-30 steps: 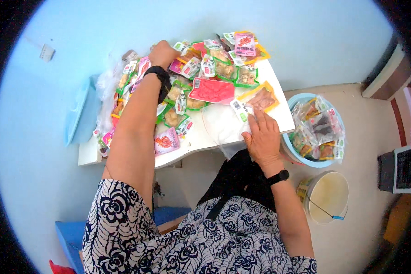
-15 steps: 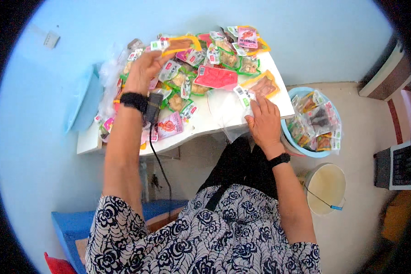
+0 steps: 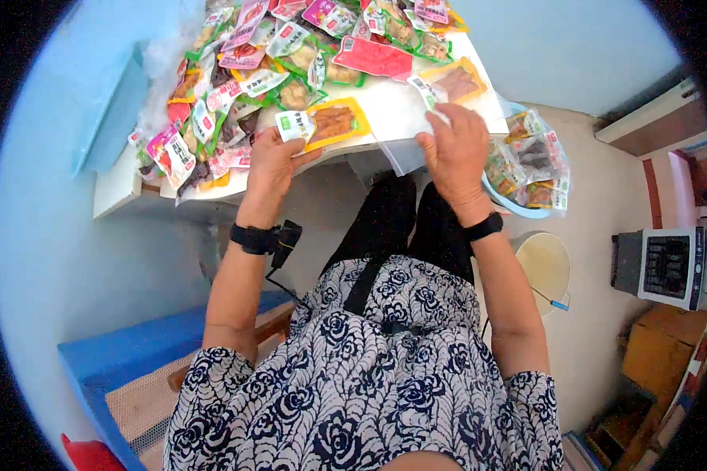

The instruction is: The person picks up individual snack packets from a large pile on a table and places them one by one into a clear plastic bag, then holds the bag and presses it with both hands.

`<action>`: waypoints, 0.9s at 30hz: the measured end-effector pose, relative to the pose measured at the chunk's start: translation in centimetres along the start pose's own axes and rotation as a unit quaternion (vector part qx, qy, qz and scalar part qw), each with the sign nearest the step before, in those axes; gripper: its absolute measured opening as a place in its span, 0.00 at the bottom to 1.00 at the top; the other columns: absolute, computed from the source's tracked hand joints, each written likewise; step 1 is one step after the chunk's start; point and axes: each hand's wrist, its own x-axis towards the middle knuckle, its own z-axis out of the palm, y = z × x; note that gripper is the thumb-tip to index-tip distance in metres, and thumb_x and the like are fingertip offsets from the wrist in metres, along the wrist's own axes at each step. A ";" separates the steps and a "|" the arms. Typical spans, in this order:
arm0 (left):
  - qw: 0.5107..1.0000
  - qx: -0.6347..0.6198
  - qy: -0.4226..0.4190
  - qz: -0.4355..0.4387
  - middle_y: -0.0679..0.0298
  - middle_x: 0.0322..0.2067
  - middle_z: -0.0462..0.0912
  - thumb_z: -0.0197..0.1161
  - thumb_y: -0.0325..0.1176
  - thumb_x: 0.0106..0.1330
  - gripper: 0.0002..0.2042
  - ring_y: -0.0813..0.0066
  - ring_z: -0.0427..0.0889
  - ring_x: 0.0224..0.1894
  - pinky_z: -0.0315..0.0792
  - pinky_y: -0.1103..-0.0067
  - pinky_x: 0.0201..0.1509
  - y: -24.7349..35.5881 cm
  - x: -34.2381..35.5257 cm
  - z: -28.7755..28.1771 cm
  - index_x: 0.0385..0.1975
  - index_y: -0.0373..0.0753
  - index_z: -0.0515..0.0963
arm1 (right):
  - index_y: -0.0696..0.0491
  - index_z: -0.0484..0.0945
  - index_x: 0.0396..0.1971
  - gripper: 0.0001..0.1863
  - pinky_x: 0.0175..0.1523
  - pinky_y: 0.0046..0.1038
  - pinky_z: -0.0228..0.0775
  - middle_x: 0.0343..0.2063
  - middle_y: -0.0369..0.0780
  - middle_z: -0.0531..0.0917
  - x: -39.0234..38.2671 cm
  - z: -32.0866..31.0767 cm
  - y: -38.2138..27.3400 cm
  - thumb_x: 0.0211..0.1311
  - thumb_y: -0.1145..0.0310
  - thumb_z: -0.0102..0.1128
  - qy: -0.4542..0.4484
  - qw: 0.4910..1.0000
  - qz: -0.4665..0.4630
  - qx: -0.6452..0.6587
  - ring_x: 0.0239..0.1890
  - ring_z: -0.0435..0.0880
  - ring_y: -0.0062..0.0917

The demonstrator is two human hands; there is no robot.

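My left hand (image 3: 279, 161), at the table's front edge, grips a yellow-bordered packet (image 3: 336, 124) of brown food with a white label. My right hand (image 3: 454, 153) has bent fingers on a clear plastic bag (image 3: 397, 149), which droops over the edge. Just beyond its fingertips lies a second yellow-bordered packet (image 3: 456, 82). A pile of assorted food packets (image 3: 298, 55), with green, pink, red and yellow borders, covers much of the white table (image 3: 389, 106). A red packet (image 3: 373, 55) lies behind my hands.
A blue tub (image 3: 507, 206) with packets stands right of the table, above a white bucket (image 3: 546, 267). A light-blue basin (image 3: 102, 118) leans at left. A blue bench (image 3: 102, 349) is at lower left, a black-and-white appliance (image 3: 660, 267) and cardboard box (image 3: 660, 353) at right.
My left hand has taken a yellow-bordered packet from the back of the pile and brought it down to the front edge, closer to my right hand. The view has shifted.
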 end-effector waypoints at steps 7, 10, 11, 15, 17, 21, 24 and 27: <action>0.999 -0.012 -0.024 -0.030 0.60 0.38 0.79 0.59 0.25 0.59 0.14 0.71 0.81 0.35 0.83 0.75 0.28 0.8 0.2 -0.2 0.45 0.31 0.72 | 0.52 0.77 0.30 0.21 0.43 0.36 0.62 0.33 0.39 0.74 -0.4 1.1 -4.2 0.40 0.53 0.68 -0.138 0.990 0.040 0.010 0.40 0.72 0.33; 1.000 -0.009 -0.002 0.015 0.61 0.35 0.79 0.59 0.25 0.58 0.13 0.71 0.82 0.33 0.81 0.76 0.27 0.3 -0.2 0.8 0.43 0.32 0.73 | 0.52 0.74 0.25 0.12 0.37 0.36 0.66 0.28 0.40 0.75 -1.0 2.2 -3.9 0.47 0.60 0.63 -0.161 0.986 0.052 0.000 0.33 0.75 0.35; 0.999 -0.022 -0.005 0.034 0.61 0.35 0.80 0.59 0.24 0.58 0.12 0.72 0.82 0.33 0.81 0.76 0.28 0.2 -0.3 1.0 0.42 0.32 0.73 | 0.52 0.73 0.25 0.11 0.35 0.37 0.68 0.26 0.41 0.75 -1.2 2.6 -3.7 0.49 0.62 0.61 -0.168 0.984 0.057 0.001 0.31 0.76 0.36; 0.905 0.309 0.073 0.283 0.58 0.34 0.81 0.56 0.21 0.56 0.10 0.69 0.82 0.35 0.75 0.78 0.36 0.3 -0.6 1.3 0.38 0.35 0.72 | 0.53 0.73 0.27 0.08 0.30 0.41 0.71 0.24 0.45 0.77 -1.4 3.3 -3.2 0.55 0.65 0.55 -0.147 0.981 0.120 0.033 0.25 0.78 0.43; 0.841 0.331 0.049 0.425 0.57 0.34 0.81 0.56 0.20 0.54 0.09 0.64 0.82 0.35 0.73 0.78 0.38 -0.6 0.0 1.0 0.35 0.37 0.72 | 0.54 0.73 0.28 0.08 0.30 0.42 0.72 0.24 0.47 0.79 -1.3 3.4 -3.2 0.58 0.65 0.53 -0.133 0.975 0.170 0.059 0.25 0.79 0.46; 0.672 0.545 -0.055 0.498 0.59 0.39 0.78 0.56 0.18 0.48 0.13 0.57 0.77 0.42 0.71 0.71 0.42 -1.3 0.2 0.5 0.34 0.39 0.72 | 0.54 0.73 0.29 0.06 0.31 0.42 0.72 0.24 0.48 0.80 -0.4 2.7 -3.0 0.59 0.67 0.52 -0.131 0.958 0.240 0.089 0.28 0.80 0.46; 0.634 0.614 -0.016 0.470 0.54 0.47 0.74 0.55 0.18 0.48 0.16 0.56 0.74 0.48 0.69 0.66 0.47 -1.4 -1.4 0.8 0.39 0.37 0.71 | 0.55 0.73 0.32 0.06 0.32 0.41 0.72 0.23 0.48 0.80 -0.1 2.5 -2.7 0.58 0.68 0.54 -0.110 0.948 0.270 0.131 0.28 0.80 0.45; 0.606 0.668 0.106 0.419 0.50 0.49 0.71 0.55 0.17 0.49 0.18 0.54 0.73 0.47 0.69 0.65 0.47 -1.3 -2.4 1.6 0.43 0.36 0.68 | 0.56 0.75 0.32 0.07 0.34 0.39 0.72 0.23 0.49 0.80 0.0 2.3 -2.6 0.56 0.68 0.56 -0.105 0.942 0.278 0.157 0.28 0.80 0.43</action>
